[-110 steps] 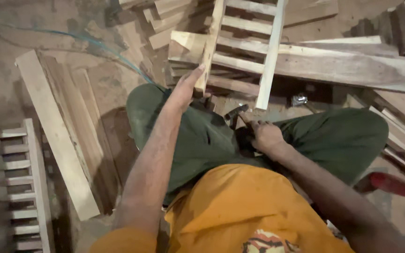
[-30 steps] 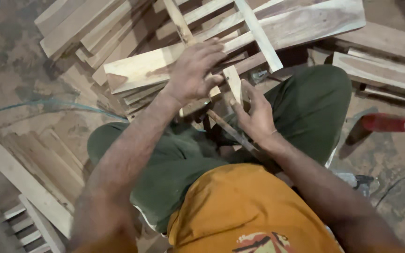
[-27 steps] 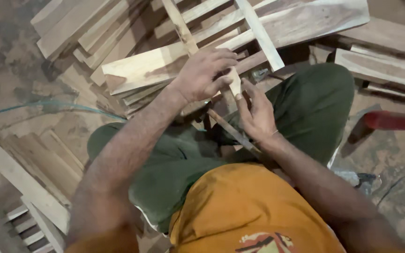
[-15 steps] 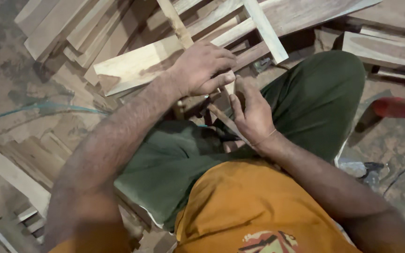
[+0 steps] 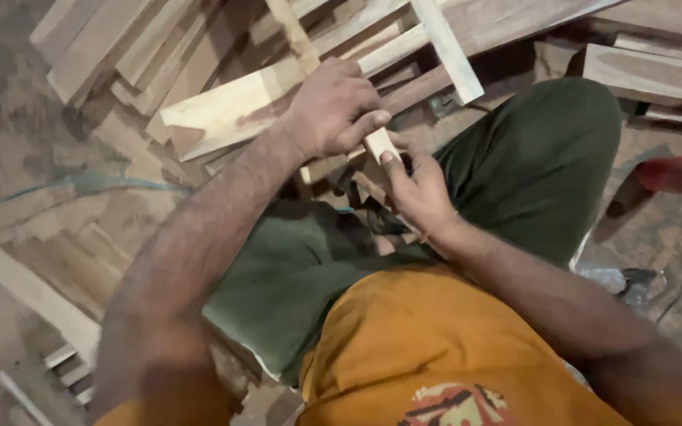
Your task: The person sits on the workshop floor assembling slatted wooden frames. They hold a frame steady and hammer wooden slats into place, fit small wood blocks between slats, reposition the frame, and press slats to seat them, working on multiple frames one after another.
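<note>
Seen from above, seated among loose timber. Left hand [image 5: 333, 110] curled over the short pale wooden slat [image 5: 379, 144], fingers closed on its upper part. Right hand [image 5: 416, 189] half open just below, thumb and fingertips touching the slat's lower end. Slat held between both hands, above the dark green trousers [image 5: 530, 166]. Long pale wooden plank [image 5: 230, 114] lay behind the left wrist, red tool [image 5: 680, 173] well apart on the right.

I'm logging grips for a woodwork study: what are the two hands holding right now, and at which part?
Left hand pinches the near end of a pale wooden slat between thumb and fingers. Right hand touches that same end with its fingertips; whether it truly grips cannot be told.
</note>
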